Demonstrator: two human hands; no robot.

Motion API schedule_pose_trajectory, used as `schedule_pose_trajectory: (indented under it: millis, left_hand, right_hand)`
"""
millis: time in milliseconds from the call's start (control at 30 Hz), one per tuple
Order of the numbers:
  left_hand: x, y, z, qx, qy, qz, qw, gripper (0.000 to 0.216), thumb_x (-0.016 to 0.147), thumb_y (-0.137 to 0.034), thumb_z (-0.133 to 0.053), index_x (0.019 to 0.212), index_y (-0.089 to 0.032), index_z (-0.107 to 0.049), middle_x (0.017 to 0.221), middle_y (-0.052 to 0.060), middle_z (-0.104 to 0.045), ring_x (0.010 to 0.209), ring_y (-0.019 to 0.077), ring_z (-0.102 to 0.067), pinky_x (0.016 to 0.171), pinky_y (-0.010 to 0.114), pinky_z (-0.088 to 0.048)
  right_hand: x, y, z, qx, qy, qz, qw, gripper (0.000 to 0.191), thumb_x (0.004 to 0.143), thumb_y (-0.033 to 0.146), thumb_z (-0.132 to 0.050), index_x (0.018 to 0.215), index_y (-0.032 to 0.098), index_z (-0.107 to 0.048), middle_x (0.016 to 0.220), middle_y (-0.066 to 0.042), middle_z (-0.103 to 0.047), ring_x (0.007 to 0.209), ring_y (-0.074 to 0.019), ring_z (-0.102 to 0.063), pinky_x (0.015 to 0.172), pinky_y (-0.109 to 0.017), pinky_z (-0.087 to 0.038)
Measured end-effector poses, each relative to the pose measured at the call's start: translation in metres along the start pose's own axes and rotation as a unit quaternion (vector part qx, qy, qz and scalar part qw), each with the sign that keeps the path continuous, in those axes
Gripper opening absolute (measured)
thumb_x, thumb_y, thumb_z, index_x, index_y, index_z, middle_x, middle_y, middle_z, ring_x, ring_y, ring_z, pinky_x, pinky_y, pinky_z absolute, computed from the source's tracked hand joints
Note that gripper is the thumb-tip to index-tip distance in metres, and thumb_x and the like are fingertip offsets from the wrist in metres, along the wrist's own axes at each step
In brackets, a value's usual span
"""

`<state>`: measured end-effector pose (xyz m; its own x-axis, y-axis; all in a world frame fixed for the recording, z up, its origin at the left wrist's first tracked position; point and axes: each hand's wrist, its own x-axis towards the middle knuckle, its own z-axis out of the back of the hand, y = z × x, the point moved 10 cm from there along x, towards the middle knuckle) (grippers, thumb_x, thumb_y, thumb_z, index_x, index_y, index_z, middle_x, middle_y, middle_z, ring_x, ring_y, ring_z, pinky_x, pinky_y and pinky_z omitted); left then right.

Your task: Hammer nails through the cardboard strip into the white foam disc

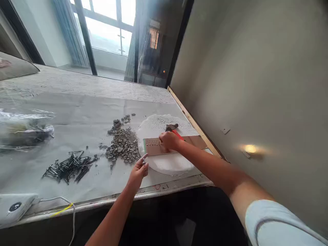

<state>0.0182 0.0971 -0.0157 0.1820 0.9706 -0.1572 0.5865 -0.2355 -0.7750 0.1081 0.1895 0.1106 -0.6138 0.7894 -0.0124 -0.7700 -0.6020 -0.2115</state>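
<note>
A brown wooden board [194, 141] with a row of nails near its left end lies across a round white foam disc [159, 124] on the table. My right hand [167, 140] is closed round a hammer [174, 130] with a red handle, its head just above the board. My left hand [139, 171] hovers by the disc's near-left edge, fingers pinched on a small nail [144, 163].
A heap of dark nails [70, 165] lies to the left. Grey gravel [123, 143] is piled beside the disc. A crumpled plastic bag [24, 128] sits at far left. A white device with a cable [14, 206] rests on the near edge. A wall [256, 85] runs along the right.
</note>
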Motion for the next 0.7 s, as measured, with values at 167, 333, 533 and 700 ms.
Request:
schedule_pose_trajectory:
  millis: [167, 333, 533, 700]
  left_hand:
    - [0.001, -0.004, 0.002, -0.034, -0.004, -0.003, 0.999, 0.051, 0.071, -0.028, -0.069, 0.118, -0.012, -0.054, 0.05, -0.01, -0.029, 0.044, 0.0029, -0.023, 0.044, 0.019, -0.017]
    - [-0.003, -0.012, -0.004, -0.068, -0.003, -0.003, 0.998, 0.037, 0.074, -0.027, -0.066, 0.106, -0.011, -0.058, 0.069, 0.004, -0.061, 0.068, 0.0148, -0.058, 0.062, 0.026, -0.043]
    - [-0.008, -0.005, -0.008, -0.142, 0.01, 0.036, 0.989, 0.012, 0.073, -0.019, -0.065, 0.08, -0.012, -0.059, 0.074, 0.006, -0.064, 0.065, 0.0144, -0.059, 0.062, 0.028, -0.047]
    - [-0.01, -0.002, -0.004, -0.145, 0.013, 0.061, 0.987, 0.022, 0.075, -0.019, -0.064, 0.095, -0.01, -0.061, 0.057, -0.003, -0.046, 0.044, 0.0028, -0.034, 0.043, 0.016, -0.027]
  right_hand:
    - [0.009, -0.006, 0.038, 0.021, -0.015, 0.009, 1.0, 0.021, 0.077, 0.014, -0.048, 0.085, 0.011, -0.068, 0.083, -0.01, -0.07, 0.072, -0.0176, -0.061, 0.062, -0.024, -0.039]
    - [0.0, 0.053, 0.045, 0.044, 0.01, 0.094, 0.995, 0.021, 0.076, 0.015, -0.05, 0.079, 0.014, -0.07, 0.08, -0.007, -0.071, 0.071, -0.0159, -0.06, 0.061, -0.023, -0.038]
    - [-0.018, 0.111, 0.02, 0.051, 0.044, 0.151, 0.986, 0.019, 0.079, 0.023, -0.053, 0.078, 0.013, -0.07, 0.084, -0.008, -0.07, 0.069, -0.0165, -0.061, 0.056, -0.024, -0.037]
    - [-0.008, 0.072, 0.015, 0.04, 0.02, 0.103, 0.994, 0.025, 0.087, 0.017, -0.043, 0.088, 0.015, -0.068, 0.093, -0.008, -0.068, 0.083, -0.016, -0.061, 0.066, -0.023, -0.039]
